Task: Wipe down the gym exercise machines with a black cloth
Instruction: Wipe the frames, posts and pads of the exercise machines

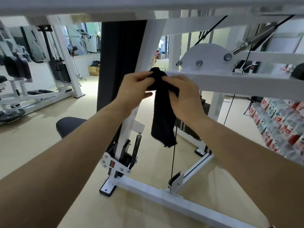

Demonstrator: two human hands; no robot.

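– Cloth [162, 116]? Where's it at?
– Black one, held up btwn both hands, just in front of the white bar [230, 83] of the machine. Top end bunched, rest hangs loose.
– Hands?
– Left hand [136, 89] curls round the bunched top. Right hand [184, 97] grips it just beside, fingers bent on the fabric.
– Touching the bar?
– Top of the cloth sits right at the bar's end; can't tell if they touch.
– Other stuff?
– Black cable [172, 158] runs down behind it, spring [137, 145] lower left, dark seat [69, 125] further left. Bottle packs [283, 122] stacked far right.
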